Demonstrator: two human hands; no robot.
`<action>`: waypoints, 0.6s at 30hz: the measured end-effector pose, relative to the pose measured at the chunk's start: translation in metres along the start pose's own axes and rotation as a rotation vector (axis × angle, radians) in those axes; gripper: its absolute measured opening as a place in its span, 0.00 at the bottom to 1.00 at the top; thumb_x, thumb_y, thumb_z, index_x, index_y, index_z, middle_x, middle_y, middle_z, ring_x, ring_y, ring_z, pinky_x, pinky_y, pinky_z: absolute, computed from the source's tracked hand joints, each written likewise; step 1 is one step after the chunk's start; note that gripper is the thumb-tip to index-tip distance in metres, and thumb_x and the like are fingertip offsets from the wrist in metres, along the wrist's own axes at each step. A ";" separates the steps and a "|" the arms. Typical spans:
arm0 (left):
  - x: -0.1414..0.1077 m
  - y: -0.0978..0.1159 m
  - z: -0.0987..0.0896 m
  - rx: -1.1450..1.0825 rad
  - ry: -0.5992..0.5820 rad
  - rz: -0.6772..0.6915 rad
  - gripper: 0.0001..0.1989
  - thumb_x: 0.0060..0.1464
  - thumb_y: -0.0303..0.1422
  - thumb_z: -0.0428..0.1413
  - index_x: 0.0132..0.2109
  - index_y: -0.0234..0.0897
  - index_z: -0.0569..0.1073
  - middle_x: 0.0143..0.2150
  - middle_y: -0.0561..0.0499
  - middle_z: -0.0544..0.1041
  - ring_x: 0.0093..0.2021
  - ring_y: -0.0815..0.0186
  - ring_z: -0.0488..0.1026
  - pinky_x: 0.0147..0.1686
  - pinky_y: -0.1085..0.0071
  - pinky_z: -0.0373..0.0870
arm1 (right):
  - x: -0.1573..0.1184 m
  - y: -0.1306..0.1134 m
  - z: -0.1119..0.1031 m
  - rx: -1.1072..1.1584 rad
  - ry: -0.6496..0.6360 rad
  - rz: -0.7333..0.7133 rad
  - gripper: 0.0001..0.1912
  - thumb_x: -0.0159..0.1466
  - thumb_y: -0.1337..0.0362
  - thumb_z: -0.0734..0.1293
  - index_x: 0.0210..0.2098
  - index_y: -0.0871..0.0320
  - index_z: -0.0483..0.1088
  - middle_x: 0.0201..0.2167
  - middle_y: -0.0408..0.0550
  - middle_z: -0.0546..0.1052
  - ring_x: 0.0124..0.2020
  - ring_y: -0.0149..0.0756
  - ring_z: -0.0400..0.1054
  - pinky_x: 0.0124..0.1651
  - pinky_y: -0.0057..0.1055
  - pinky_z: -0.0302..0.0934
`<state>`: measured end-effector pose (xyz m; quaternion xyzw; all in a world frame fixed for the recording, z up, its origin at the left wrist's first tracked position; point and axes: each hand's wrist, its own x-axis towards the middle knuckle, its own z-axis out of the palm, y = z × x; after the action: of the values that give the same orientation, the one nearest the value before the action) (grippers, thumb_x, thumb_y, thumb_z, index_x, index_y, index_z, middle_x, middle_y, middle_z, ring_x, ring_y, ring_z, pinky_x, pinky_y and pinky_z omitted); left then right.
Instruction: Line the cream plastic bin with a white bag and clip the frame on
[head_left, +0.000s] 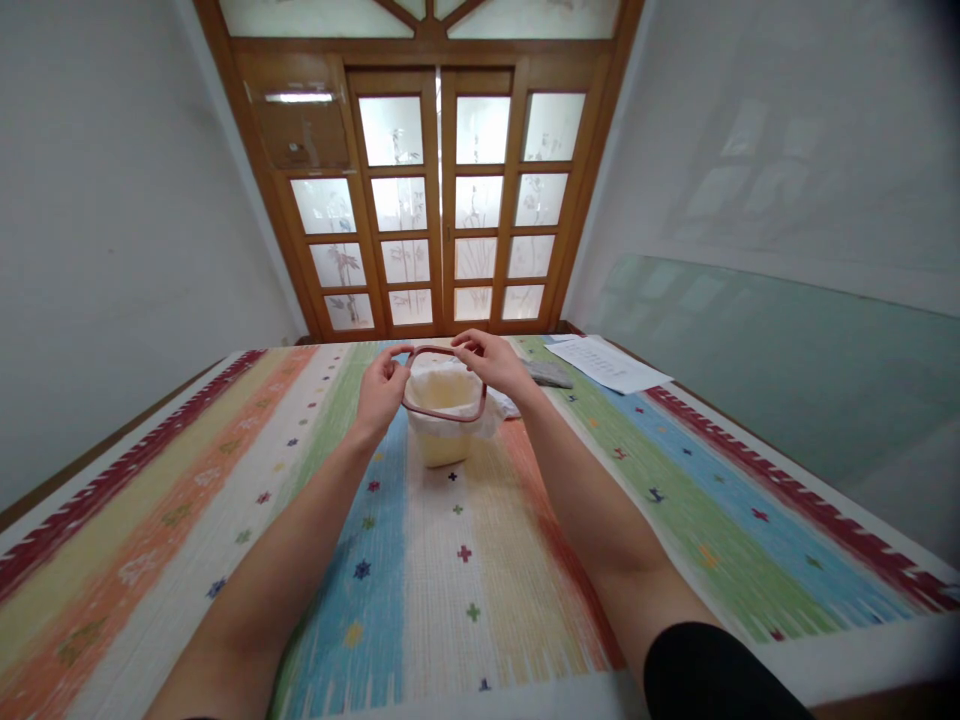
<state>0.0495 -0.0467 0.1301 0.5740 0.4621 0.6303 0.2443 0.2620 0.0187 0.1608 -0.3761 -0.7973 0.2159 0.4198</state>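
A reddish-brown rounded-square ring (pixel 444 414) is held between my two hands over the top of a small pale-yellow bin (pixel 442 450). My left hand (pixel 382 390) pinches the ring's left side near its far corner. On the far right corner, the fingers of my right hand (pixel 495 362) are closed. A thin white bag (pixel 491 414) lines the bin and hangs over its rim, bulging out on the right. The ring looks tilted; whether it touches the rim all round I cannot tell.
The bin stands on a striped, patterned tablecloth (pixel 465 590). Beyond my right hand lie a grey folded item (pixel 550 374) and white printed sheets (pixel 606 362). A glass panel (pixel 780 370) leans along the right wall. Wooden glazed doors (pixel 439 190) are beyond the table.
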 end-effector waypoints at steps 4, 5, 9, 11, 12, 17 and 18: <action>0.004 -0.015 -0.001 0.063 0.071 -0.097 0.15 0.55 0.31 0.53 0.48 0.38 0.76 0.22 0.58 0.63 0.22 0.70 0.60 0.23 0.74 0.54 | 0.004 0.016 0.003 -0.020 -0.007 0.102 0.12 0.65 0.61 0.65 0.46 0.57 0.76 0.36 0.46 0.80 0.30 0.31 0.71 0.36 0.28 0.61; 0.004 -0.019 -0.001 0.108 0.054 -0.116 0.14 0.55 0.32 0.53 0.48 0.38 0.76 0.22 0.58 0.64 0.22 0.69 0.62 0.24 0.74 0.55 | 0.006 0.020 0.004 -0.045 -0.003 0.118 0.12 0.65 0.63 0.65 0.45 0.57 0.77 0.36 0.46 0.80 0.31 0.32 0.71 0.36 0.28 0.61; 0.004 -0.023 -0.003 0.404 -0.023 -0.120 0.15 0.57 0.33 0.51 0.49 0.41 0.76 0.22 0.57 0.69 0.26 0.65 0.68 0.28 0.72 0.58 | 0.011 0.039 0.012 -0.104 -0.008 0.124 0.11 0.61 0.71 0.64 0.40 0.58 0.78 0.37 0.46 0.81 0.37 0.34 0.72 0.40 0.27 0.62; 0.004 -0.021 -0.006 0.520 -0.077 -0.121 0.15 0.57 0.34 0.51 0.49 0.42 0.76 0.23 0.56 0.72 0.27 0.64 0.69 0.29 0.71 0.58 | 0.013 0.046 0.017 -0.107 -0.032 0.115 0.12 0.60 0.73 0.64 0.38 0.58 0.78 0.39 0.47 0.81 0.40 0.35 0.73 0.43 0.28 0.63; 0.003 -0.019 -0.007 0.556 -0.105 -0.127 0.16 0.58 0.35 0.51 0.50 0.42 0.76 0.23 0.55 0.73 0.28 0.63 0.70 0.30 0.71 0.59 | 0.013 0.048 0.018 -0.106 -0.043 0.116 0.12 0.60 0.73 0.64 0.38 0.58 0.79 0.39 0.47 0.82 0.41 0.35 0.73 0.44 0.28 0.63; 0.001 -0.006 -0.012 0.655 -0.179 -0.130 0.16 0.57 0.36 0.52 0.51 0.43 0.77 0.29 0.52 0.79 0.30 0.62 0.73 0.31 0.70 0.59 | 0.013 0.050 0.022 -0.119 -0.037 0.100 0.12 0.62 0.71 0.64 0.38 0.58 0.80 0.39 0.47 0.82 0.41 0.36 0.73 0.45 0.30 0.63; 0.001 -0.004 -0.013 0.670 -0.186 -0.122 0.17 0.57 0.36 0.53 0.51 0.44 0.78 0.30 0.52 0.80 0.30 0.62 0.73 0.31 0.70 0.59 | 0.013 0.050 0.022 -0.117 -0.034 0.086 0.11 0.62 0.71 0.64 0.38 0.58 0.80 0.38 0.47 0.82 0.42 0.36 0.73 0.46 0.30 0.63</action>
<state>0.0362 -0.0477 0.1279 0.6485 0.6525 0.3730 0.1209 0.2598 0.0596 0.1218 -0.4301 -0.7986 0.1933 0.3741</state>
